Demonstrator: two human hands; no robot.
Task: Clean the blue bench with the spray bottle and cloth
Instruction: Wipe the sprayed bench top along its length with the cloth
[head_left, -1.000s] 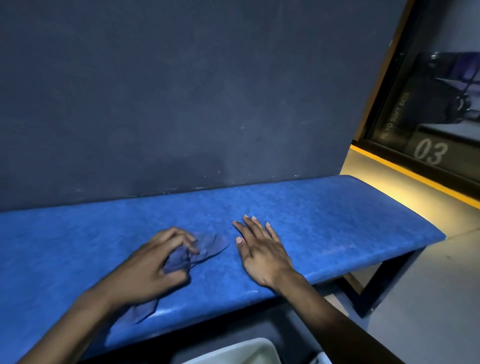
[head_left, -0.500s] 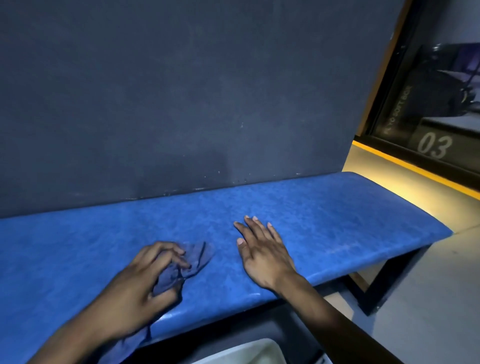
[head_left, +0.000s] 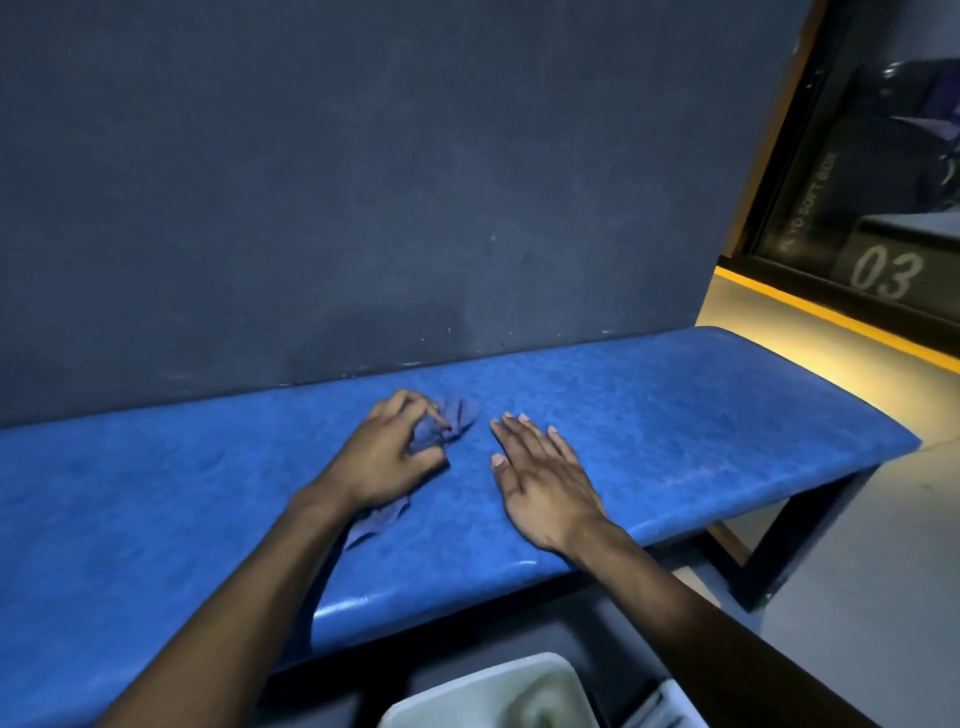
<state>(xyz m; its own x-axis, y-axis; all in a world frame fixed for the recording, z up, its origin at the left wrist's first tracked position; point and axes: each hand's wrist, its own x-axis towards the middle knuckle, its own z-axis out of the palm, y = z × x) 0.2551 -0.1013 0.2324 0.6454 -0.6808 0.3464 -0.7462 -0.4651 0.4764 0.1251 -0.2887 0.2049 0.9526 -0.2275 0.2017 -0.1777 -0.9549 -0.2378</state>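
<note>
Head view shows the left hand (head_left: 387, 457) gripping a bunched blue cloth (head_left: 447, 422) pressed on the bench (head_left: 701, 415) near the wall (head_left: 363, 182), while the right hand (head_left: 545, 480) lies flat beside it, fingers straight, bracing. Wiping looks to be the step in hand; no spray bottle is visible. Next, sweep the cloth over the unwiped stretch toward the right end.

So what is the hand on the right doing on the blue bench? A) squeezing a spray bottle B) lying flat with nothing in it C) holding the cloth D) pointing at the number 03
B: the right hand lies flat on the blue bench, fingers straight and holding nothing, while the left hand grips the cloth.
</note>
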